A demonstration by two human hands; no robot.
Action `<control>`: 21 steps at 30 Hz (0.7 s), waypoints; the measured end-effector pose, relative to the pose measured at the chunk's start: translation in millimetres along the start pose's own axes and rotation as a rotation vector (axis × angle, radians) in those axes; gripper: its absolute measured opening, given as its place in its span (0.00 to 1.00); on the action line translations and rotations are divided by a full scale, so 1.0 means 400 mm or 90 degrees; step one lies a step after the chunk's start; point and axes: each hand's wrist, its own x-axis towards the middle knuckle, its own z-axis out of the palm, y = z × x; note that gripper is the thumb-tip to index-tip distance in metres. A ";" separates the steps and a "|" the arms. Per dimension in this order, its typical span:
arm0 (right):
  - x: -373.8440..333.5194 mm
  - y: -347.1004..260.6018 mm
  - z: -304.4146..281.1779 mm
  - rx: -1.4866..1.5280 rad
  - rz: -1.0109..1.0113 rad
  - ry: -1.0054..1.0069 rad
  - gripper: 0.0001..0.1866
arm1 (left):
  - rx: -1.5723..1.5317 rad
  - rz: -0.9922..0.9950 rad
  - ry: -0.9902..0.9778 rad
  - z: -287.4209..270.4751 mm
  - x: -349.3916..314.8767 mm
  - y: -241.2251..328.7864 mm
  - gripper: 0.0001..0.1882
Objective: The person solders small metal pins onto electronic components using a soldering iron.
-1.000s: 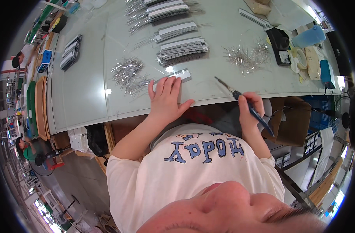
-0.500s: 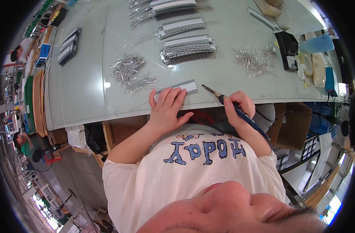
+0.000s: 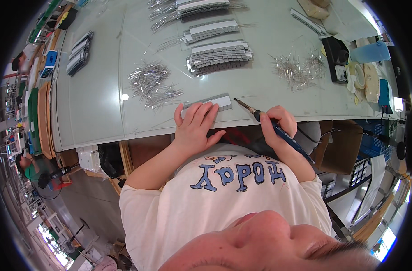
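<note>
Two hands work at the near edge of the counter (image 3: 97, 113). The left hand (image 3: 194, 128) lies flat, fingers spread, on one grey strip (image 3: 212, 102), much as half a second ago. The right hand (image 3: 278, 126), fingers clamped on one soldering iron (image 3: 269, 124), has brought its tip closer to the strip's right end. Beyond lie two heaps of loose wire pins (image 3: 149, 83), left and right, and farther off three stacks of finished strips (image 3: 219, 52).
</note>
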 end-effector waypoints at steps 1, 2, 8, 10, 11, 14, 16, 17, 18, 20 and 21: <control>0.000 0.000 0.000 0.000 0.000 0.000 0.12 | 0.001 0.001 0.000 0.000 0.000 0.000 0.35; 0.000 0.000 0.000 0.002 0.002 0.000 0.12 | 0.001 0.001 0.000 0.000 0.001 0.000 0.35; -0.001 -0.002 -0.003 -0.001 0.008 -0.002 0.12 | 0.003 0.003 -0.001 0.005 -0.001 -0.003 0.35; 0.001 -0.004 -0.003 -0.002 0.009 -0.001 0.12 | 0.003 0.004 0.001 0.004 0.000 -0.003 0.35; 0.003 -0.006 -0.001 0.008 0.015 -0.004 0.12 | 0.003 0.004 0.001 0.005 0.000 -0.003 0.35; 0.005 -0.006 0.006 0.020 0.019 -0.008 0.12 | 0.005 0.004 0.000 0.006 0.000 -0.004 0.35; 0.007 -0.006 0.006 0.022 0.017 -0.009 0.12 | 0.002 0.003 0.003 0.005 0.001 -0.003 0.35; 0.009 -0.007 0.004 0.014 0.010 -0.007 0.12 | 0.002 0.002 0.003 0.005 0.000 -0.003 0.35; 0.009 -0.007 0.002 0.006 0.003 -0.005 0.12 | 0.000 0.002 0.004 0.004 0.000 -0.003 0.35; 0.008 -0.005 -0.002 0.010 0.010 -0.004 0.12 | -0.003 0.002 0.006 0.004 -0.001 -0.004 0.34; 0.007 -0.005 -0.002 0.014 0.016 -0.003 0.12 | -0.004 0.004 0.007 0.004 -0.001 -0.004 0.34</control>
